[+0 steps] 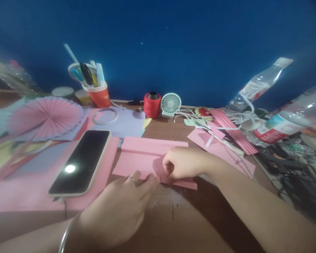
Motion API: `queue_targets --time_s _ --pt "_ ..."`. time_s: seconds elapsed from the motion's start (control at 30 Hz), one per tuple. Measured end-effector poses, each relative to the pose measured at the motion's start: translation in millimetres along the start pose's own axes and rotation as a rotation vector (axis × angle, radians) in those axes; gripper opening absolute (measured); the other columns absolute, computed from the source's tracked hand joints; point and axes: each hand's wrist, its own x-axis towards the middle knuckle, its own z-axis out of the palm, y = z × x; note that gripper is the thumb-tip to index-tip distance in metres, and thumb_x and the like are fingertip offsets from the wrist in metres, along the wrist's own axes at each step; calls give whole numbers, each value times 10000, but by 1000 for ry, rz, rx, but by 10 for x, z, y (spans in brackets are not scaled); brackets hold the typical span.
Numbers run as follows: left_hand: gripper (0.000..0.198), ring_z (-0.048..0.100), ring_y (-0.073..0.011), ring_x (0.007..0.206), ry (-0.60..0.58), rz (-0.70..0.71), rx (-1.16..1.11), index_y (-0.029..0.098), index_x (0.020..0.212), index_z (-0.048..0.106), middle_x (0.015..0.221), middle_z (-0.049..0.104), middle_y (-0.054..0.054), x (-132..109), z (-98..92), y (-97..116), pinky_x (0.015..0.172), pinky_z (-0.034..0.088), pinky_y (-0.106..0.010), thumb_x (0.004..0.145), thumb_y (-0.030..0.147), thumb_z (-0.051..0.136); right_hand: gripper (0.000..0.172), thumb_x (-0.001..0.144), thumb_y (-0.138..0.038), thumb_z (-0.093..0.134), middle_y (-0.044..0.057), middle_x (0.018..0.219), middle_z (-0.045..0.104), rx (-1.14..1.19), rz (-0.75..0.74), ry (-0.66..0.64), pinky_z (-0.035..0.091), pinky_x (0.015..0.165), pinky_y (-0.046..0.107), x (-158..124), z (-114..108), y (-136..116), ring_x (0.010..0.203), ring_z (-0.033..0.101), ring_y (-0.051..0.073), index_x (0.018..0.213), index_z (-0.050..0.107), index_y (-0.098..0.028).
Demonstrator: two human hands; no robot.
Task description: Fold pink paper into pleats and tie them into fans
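A sheet of pink paper [140, 158] lies on the table in front of me, with a crease along its far side and a narrow folded strip at its near edge. My left hand [121, 202] rests at that near edge, its fingers stretched over the paper and its thumb hidden. A ring and a bangle are on this hand. My right hand [185, 163] is curled at the right part of the same edge, fingers bent in and pressed on the pink paper. Its fingertips are partly hidden.
Left of the sheet lies a phone [80, 163] on more pink paper; behind it are a pleated pink paper fan [48, 117] and a cup of pens [98, 95]. A red thread spool [152, 107] and small fan [171, 103] stand behind. Plastic bottles [279, 128] lean at right.
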Motion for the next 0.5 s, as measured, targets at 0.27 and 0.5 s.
queue_targets --time_s 0.27,0.5 --pt "378 398 -241 1094 88 -11 -38 172 1169 468 1191 505 -59 -26 16 -29 837 366 -357 802 208 381 141 580 -324 582 -26 625 591 6 72 -13 294 439 218 -11 22 -22 525 493 110 666 616 -218" --pt "424 462 -234 938 33 35 -70 189 1229 380 1141 517 -47 58 -23 -48 691 400 -363 807 225 368 134 567 -334 594 -25 549 530 -66 97 -18 275 421 227 -6 8 -74 465 433 101 621 609 -212"
